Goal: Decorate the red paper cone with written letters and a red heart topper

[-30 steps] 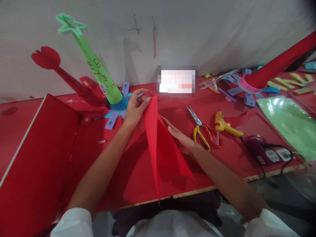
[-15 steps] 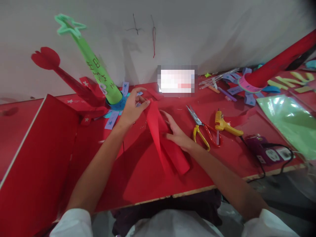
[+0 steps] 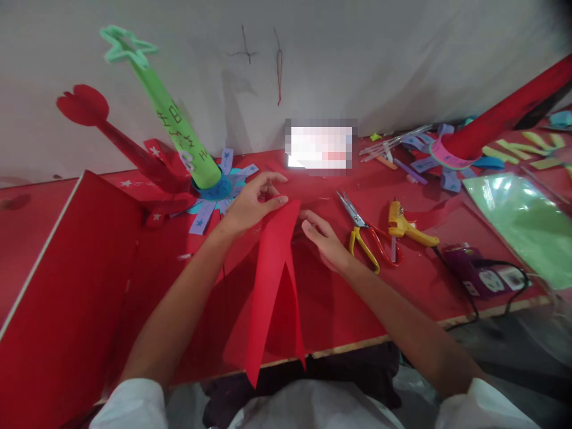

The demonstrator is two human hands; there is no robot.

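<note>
A sheet of red paper [image 3: 273,262], curled into a loose fold, hangs with its two lower points toward the table's front edge. My left hand [image 3: 254,205] pinches it at the top, thumb over the paper and fingers behind. Just right of the paper's upper edge is my right hand [image 3: 328,241], its thumb and fingers slightly apart and bent. No grip on the sheet shows there; some fingertips are partly hidden. Scissors [image 3: 360,229] with red and yellow handles lie open to the right of this hand.
A yellow glue gun [image 3: 409,226] and a purple box [image 3: 476,277] with a black cord lie on the right. A green paper tube [image 3: 183,131] and a red paper flower [image 3: 129,149] stand on the left, near a red panel [image 3: 67,286]. A pixelated bright rectangle [image 3: 319,146] is at the back.
The red paper has turned and swung left, its lower points now reaching past the table's front edge. My left hand has shifted slightly right; my right hand has come away from the fold.
</note>
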